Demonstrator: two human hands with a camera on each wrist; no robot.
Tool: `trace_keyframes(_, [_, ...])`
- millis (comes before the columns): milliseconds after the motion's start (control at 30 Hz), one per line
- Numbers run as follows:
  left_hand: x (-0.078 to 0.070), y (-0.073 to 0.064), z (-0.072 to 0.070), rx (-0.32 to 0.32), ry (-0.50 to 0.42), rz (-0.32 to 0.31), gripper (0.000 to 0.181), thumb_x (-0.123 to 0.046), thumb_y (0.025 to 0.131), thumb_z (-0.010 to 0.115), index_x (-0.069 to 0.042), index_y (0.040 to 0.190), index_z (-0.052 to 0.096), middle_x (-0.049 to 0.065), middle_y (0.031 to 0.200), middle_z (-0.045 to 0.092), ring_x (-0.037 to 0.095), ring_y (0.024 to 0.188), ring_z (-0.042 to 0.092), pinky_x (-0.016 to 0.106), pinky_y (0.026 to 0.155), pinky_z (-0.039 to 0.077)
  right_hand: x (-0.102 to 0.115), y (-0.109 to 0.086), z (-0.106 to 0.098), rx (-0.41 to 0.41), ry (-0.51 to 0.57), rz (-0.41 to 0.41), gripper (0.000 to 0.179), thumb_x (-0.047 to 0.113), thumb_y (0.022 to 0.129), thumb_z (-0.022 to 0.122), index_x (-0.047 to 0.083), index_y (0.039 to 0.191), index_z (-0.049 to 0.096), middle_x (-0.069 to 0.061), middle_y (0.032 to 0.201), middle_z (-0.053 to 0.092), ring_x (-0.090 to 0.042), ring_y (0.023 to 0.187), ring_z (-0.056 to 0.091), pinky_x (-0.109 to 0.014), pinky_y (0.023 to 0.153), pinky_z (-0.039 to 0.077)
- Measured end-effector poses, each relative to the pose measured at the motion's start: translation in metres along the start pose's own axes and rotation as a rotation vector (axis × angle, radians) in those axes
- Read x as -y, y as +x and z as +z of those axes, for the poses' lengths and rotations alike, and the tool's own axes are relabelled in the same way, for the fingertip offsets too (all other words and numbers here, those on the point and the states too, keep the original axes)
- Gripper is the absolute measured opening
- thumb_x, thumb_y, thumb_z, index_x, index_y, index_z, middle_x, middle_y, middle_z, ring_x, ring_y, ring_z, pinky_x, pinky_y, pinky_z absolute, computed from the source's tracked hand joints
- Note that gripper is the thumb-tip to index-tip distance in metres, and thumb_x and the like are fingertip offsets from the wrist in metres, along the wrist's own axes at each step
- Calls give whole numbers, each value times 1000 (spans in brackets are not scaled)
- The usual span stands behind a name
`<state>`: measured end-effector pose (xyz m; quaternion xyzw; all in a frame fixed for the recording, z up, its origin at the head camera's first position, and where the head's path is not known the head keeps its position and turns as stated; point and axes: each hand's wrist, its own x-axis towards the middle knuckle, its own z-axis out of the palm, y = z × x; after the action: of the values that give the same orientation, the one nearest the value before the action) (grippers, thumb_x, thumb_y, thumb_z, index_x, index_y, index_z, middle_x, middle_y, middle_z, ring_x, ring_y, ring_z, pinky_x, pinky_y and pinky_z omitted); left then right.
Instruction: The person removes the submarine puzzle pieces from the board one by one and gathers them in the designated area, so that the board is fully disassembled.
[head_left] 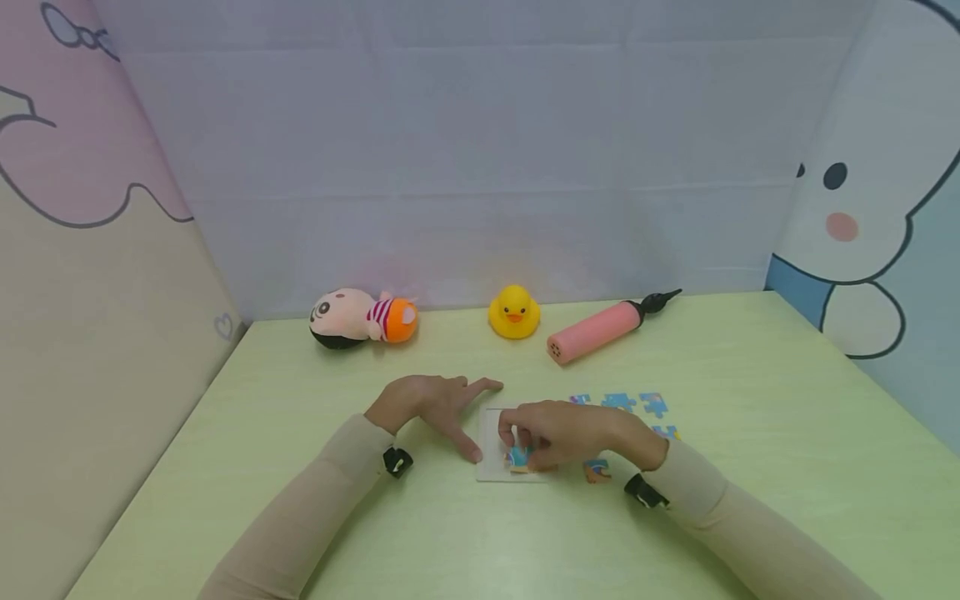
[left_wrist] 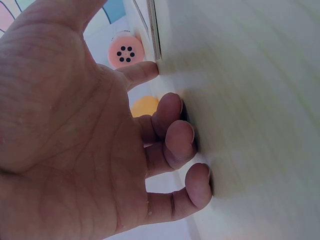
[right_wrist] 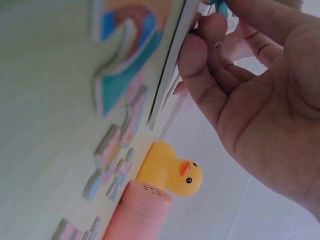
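A white puzzle tray [head_left: 491, 442] lies flat on the table, partly hidden by my right hand [head_left: 566, 433]. The right thumb and fingers pinch a blue and orange puzzle piece [head_left: 517, 460] over the tray; a teal bit of the piece [right_wrist: 221, 7] shows at the top of the right wrist view. My left hand [head_left: 444, 408] is at the tray's left side, its thumb at the edge and its fingertips resting on the table, with nothing held. Loose puzzle pieces [head_left: 618, 402] lie to the right of the tray, and one [head_left: 597, 471] sits close beside its lower right.
Along the back of the table are a doll [head_left: 352, 319] lying on its side, a yellow rubber duck [head_left: 514, 312] and a pink hand pump [head_left: 596, 332] with a black nozzle. A pale curtain [head_left: 480, 167] hangs behind them.
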<state>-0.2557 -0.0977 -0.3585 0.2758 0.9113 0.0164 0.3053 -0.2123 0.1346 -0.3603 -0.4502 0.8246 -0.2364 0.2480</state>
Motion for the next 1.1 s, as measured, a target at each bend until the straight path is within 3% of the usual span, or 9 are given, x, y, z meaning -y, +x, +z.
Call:
trace_keyframes(233, [3,4,2,3,9,-14,109,-73,70,75,-43,157,15,6,134,49,23,113,54,49,95,45,0,-1,-2,15,41,-28,21,-2,96,59,16,103,49,6,84,59,-6,72,55,-23,68,47])
trace_keyframes(767, [2,2,2,-9,10,-9,109,-73,70,76,-43,156,17,6,131,51,23,107,57,50,92,46,-2,-3,-3,7,46,-32,19,5,100,60,17,99,46,6,87,57,-4,70,52,-22,68,44])
trace_keyframes(1100, [1,3,3,-12,7,-22,108,-72,70,76,-43,156,17,6,132,51,24,108,57,51,92,46,-3,-7,-8,28,76,9,16,7,101,59,18,103,47,7,86,56,-6,66,54,-22,67,46])
